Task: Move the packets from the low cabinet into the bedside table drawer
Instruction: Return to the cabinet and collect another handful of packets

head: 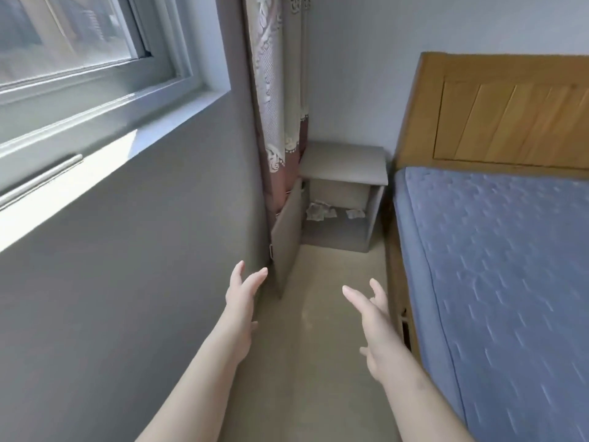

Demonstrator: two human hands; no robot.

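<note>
A low grey cabinet (342, 161) stands in the far corner between the curtain and the bed. Its door (288, 231) is swung open toward me on the left. Several crumpled white packets (320, 212) lie on the shelf inside, one more packet (354, 213) to their right. My left hand (243, 295) reaches forward with straight fingers near the door's lower edge, holding nothing. My right hand (373, 317) is stretched out over the floor, fingers spread and empty. Both hands are well short of the cabinet.
A grey wall (143, 266) under a window runs along the left. A bed with a blue mattress (503, 282) and wooden headboard (510, 110) fills the right. A patterned curtain (277, 90) hangs in the corner. A narrow strip of beige floor (318, 314) leads to the cabinet.
</note>
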